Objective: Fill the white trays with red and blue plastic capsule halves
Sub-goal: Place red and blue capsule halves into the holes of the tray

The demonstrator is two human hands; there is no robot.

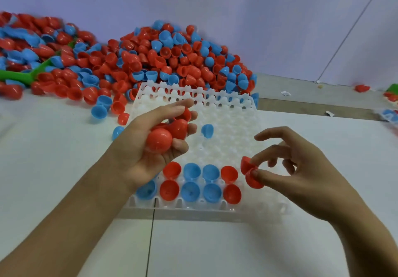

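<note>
A white tray [232,126] lies in front of me on the table. Its two nearest rows hold red and blue capsule halves [191,190], open side up. One loose blue half [207,130] lies tilted further back on the tray. My left hand [150,147] hovers over the tray's left side, palm up, cupping several red halves [160,140]. My right hand [301,169] is at the tray's right edge and pinches two red halves [251,174] between thumb and fingertips, just right of the filled rows.
A big heap of red and blue halves [168,59] rises behind the tray against the wall and spreads left. A green plastic piece [32,72] sticks out of it. Loose halves lie left of the tray, and a few more objects [389,98] at the far right.
</note>
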